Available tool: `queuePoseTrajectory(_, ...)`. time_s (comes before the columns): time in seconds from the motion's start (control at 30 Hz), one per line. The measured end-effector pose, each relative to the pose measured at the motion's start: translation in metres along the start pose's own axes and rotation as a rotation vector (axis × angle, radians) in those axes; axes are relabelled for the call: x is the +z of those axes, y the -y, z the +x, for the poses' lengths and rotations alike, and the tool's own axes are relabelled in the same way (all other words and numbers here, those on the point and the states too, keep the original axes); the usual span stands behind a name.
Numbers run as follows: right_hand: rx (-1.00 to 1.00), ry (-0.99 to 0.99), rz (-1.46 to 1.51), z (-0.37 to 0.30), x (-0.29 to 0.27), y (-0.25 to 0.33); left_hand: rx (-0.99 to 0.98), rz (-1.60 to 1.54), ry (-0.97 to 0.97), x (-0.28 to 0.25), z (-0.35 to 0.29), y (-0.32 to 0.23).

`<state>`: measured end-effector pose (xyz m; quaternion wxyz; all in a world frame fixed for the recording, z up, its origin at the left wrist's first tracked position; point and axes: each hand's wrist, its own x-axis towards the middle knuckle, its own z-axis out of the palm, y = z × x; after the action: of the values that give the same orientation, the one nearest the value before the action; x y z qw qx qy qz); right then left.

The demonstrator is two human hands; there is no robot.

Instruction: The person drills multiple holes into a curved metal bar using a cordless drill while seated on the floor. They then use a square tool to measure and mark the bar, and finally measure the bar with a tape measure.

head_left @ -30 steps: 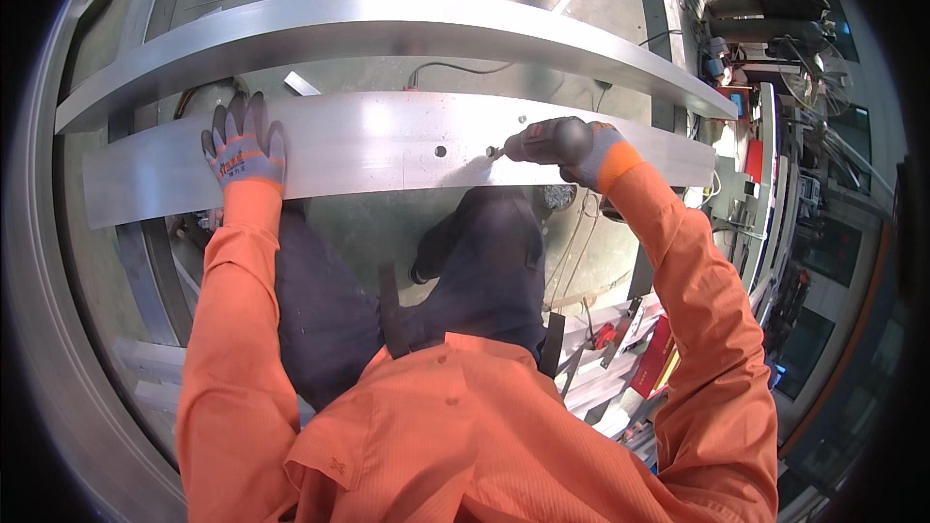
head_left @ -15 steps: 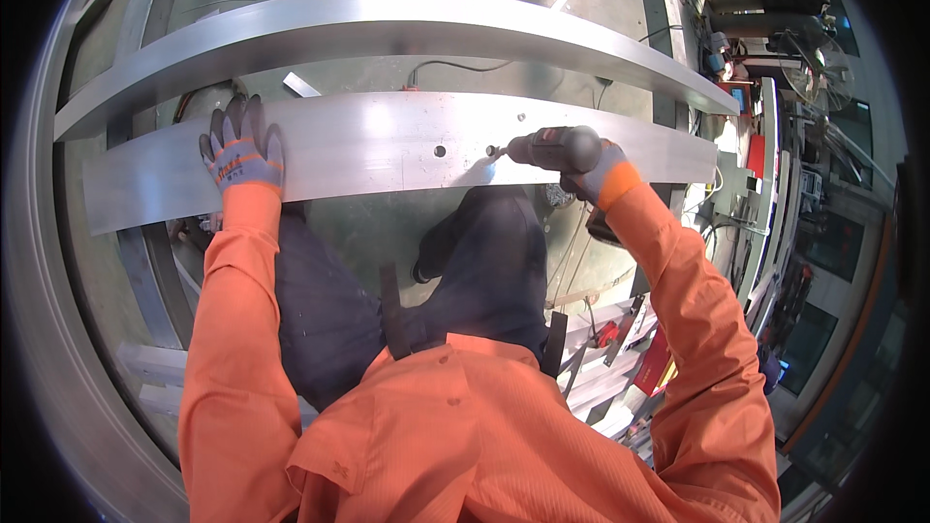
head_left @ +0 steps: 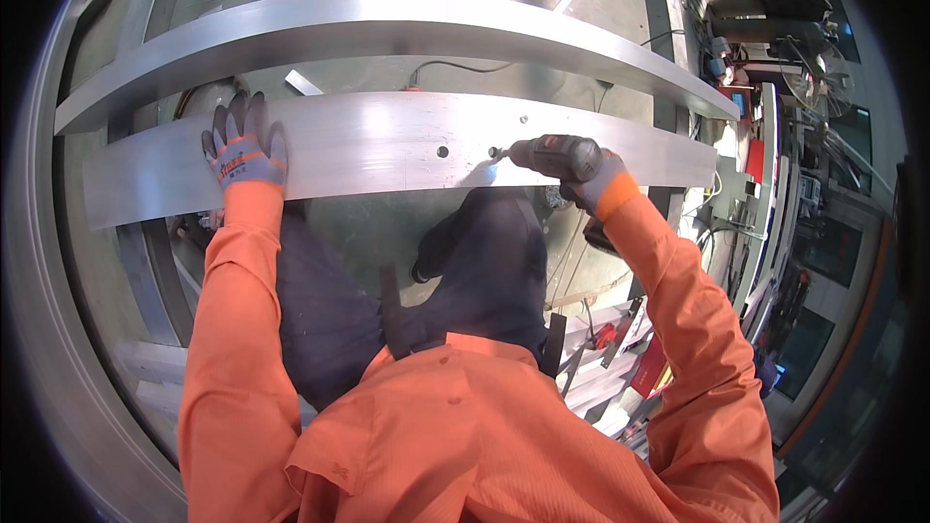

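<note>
A wide silvery metal beam [head_left: 358, 145] lies across in front of me, with two dark round holes and a smaller mark in its top face. My left hand [head_left: 249, 150], in a grey and orange work glove, rests flat on the beam's left part with fingers spread. Gripped in my gloved right hand [head_left: 599, 182] is a dark cordless drill [head_left: 557, 156]. The drill points left, and its bit meets the beam at the right-hand hole [head_left: 493, 152]. Part of the drill's grip is hidden behind my hand and sleeve.
A second metal beam [head_left: 407, 19] runs parallel beyond the first. Dark steel supports cross beneath at left and right. Offcut strips [head_left: 301, 83] and a cable [head_left: 455, 64] lie on the floor. Metal profiles and a red box [head_left: 651, 368] stand at the lower right; cluttered shelving fills the right side.
The drill's rear end has dropped slightly toward me, and its body has tilted a little. My left hand stays in place on the beam.
</note>
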<state>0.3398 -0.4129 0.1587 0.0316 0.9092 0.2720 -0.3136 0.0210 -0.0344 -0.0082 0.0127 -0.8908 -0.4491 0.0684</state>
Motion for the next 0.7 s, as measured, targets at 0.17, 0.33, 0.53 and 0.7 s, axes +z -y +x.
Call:
queuePoseTrajectory(0.17, -0.114, -0.081, -0.186, -0.003, 0.014, 0.02, -0.123, -0.033, 0.085, -0.021, -0.008, -0.011)
queuePoseTrajectory(0.33, 0.015, 0.1, 0.046, 0.033, -0.004, -0.01, -0.066, -0.017, 0.043, -0.012, -0.003, -0.007)
queuePoseTrajectory(0.53, -0.012, -0.038, 0.043, 0.002, 0.012, -0.007, -0.102, -0.072, 0.157, -0.036, -0.004, -0.015)
queuePoseTrajectory(0.7, 0.04, 0.096, -0.184, 0.025, -0.022, 0.015, -0.091, -0.078, 0.032, -0.02, -0.009, -0.008)
